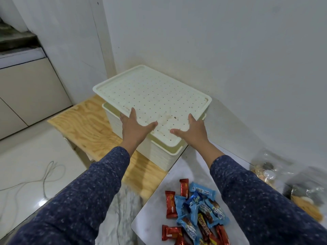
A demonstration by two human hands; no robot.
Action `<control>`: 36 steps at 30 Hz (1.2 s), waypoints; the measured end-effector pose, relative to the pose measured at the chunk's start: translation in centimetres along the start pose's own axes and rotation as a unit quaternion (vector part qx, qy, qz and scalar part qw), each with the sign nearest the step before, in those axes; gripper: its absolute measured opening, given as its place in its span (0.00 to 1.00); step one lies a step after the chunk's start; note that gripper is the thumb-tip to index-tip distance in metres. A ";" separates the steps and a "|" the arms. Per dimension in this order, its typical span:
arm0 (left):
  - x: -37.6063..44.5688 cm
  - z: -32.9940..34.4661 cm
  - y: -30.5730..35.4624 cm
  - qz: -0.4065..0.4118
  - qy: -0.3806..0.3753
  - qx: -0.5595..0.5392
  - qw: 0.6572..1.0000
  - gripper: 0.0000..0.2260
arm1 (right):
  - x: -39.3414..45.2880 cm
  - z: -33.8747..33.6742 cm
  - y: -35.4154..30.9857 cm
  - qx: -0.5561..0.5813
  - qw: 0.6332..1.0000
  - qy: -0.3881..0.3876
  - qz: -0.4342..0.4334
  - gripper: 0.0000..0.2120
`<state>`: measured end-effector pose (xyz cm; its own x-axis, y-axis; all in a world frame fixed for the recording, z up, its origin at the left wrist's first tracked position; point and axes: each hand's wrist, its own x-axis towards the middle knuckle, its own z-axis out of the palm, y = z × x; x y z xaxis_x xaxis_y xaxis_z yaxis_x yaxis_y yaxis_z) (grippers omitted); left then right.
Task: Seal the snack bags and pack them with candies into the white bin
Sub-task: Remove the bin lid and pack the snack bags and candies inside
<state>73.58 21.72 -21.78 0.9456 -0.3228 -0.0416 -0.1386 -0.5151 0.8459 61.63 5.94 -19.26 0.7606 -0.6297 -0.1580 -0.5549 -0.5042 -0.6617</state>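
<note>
Two sleeves (92,188) in dark speckled blue reach forward from the bottom of the view. Nearest, a heap of candies (196,214) in red and blue wrappers lies on a white tray (150,209), and to the right sit clear snack bags (286,179), too blurred to tell whether they are sealed. Beyond the tray stands the white bin (155,154) on a wooden board (88,124), close to the wall (230,50). Its perforated lid (152,96) sits skewed across the rim, not squared to it. The left hand (134,128) grips the lid's near edge, thumb on top and fingers hidden underneath. The right hand (192,129) holds the same edge further right, thumb spread flat on the lid. On the left, a pale cable (44,177) curls over the floor.
</note>
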 end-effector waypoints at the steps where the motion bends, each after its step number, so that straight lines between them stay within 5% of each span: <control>1: 0.0 -0.4 0.1 0.002 0.003 0.000 1.000 0.50 | -0.1 0.0 -0.4 -0.001 1.000 0.005 -0.005 0.51; 12: 2.0 -9.6 -3.5 -0.008 0.070 -0.028 0.997 0.49 | 0.4 5.3 -9.2 -0.001 0.998 -0.010 -0.066 0.51; 26: 12.9 -26.3 -16.2 -0.053 0.066 0.016 0.996 0.52 | 4.8 22.5 -24.7 -0.013 0.996 -0.055 -0.064 0.51; 36: 18.5 -26.8 -23.3 -0.114 0.020 0.034 0.993 0.50 | 9.4 30.3 -25.8 -0.046 0.995 -0.091 -0.017 0.51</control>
<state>102.19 49.01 -28.05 0.9656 -0.1599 -0.2051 0.0623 -0.6235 0.7794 93.32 30.96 -25.89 0.8235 -0.4980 -0.2718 -0.5496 -0.5815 -0.5998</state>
